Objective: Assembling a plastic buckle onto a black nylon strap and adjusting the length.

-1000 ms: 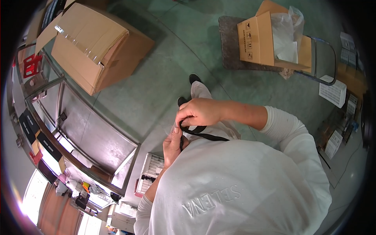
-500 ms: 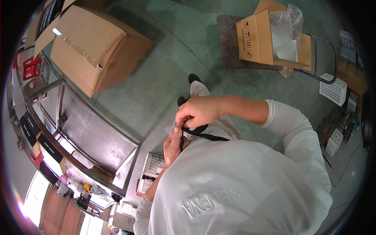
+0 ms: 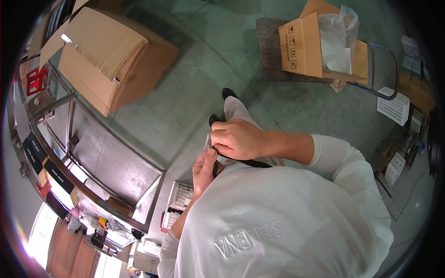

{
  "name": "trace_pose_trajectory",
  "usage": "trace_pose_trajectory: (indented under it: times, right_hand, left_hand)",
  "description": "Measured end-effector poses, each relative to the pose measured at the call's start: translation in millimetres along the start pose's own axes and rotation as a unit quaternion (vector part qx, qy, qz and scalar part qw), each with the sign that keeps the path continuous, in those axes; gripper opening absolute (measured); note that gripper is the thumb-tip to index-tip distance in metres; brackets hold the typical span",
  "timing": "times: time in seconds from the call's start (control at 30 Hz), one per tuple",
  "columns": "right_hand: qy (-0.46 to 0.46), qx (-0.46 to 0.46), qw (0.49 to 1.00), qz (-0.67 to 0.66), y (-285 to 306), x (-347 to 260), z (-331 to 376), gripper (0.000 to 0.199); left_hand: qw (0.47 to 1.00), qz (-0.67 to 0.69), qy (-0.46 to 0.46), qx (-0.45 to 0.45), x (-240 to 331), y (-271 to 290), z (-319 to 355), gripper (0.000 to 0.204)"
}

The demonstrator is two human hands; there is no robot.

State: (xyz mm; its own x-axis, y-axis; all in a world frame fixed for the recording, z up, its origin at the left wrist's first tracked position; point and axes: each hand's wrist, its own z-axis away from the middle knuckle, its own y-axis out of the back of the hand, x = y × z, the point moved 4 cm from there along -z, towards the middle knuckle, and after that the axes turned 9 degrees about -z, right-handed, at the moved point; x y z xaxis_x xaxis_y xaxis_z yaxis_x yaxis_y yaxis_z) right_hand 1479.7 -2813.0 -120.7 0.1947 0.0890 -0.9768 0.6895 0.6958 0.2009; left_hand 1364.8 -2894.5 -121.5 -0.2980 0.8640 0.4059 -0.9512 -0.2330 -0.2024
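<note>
In front of my waist both hands are close together. My left hand (image 3: 203, 170) is closed with the thumb up, gripping a thin black strap (image 3: 252, 163) whose end shows under the thumb. A small clear plastic piece (image 3: 206, 148) sticks up by the left fingertips; what it belongs to cannot be made out. My right hand (image 3: 238, 140) is closed, knuckles up, just right of the left fingertips. Its fingers pinch at the strap, which runs out from beneath it to the right across my white shirt. The right fingertips are partly hidden.
A large cardboard box (image 3: 104, 58) stands at the upper left beside a metal-framed bench (image 3: 109, 150). An open carton (image 3: 301, 46) with clear plastic bags rests on a dark cart (image 3: 273, 55) at the upper right. A white basket (image 3: 181, 194) sits left of my body.
My right hand has turned and shifted slightly downward, its fingers now more tightly closed. The black loop seen under it is now mostly covered. My left hand has barely moved.
</note>
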Motion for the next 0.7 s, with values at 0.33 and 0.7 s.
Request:
trace_pose_trajectory:
  times: [0.33,0.7]
  right_hand:
    - [-0.071,-0.059,0.993,-0.071,11,5,2,0.007]
    - [-0.233,-0.121,0.929,-0.259,-5,26,7,0.016]
  left_hand:
    - [0.999,-0.039,-0.002,-0.007,-4,1,-1,0.026]
    - [0.997,-0.068,0.043,0.011,-2,1,2,0.032]
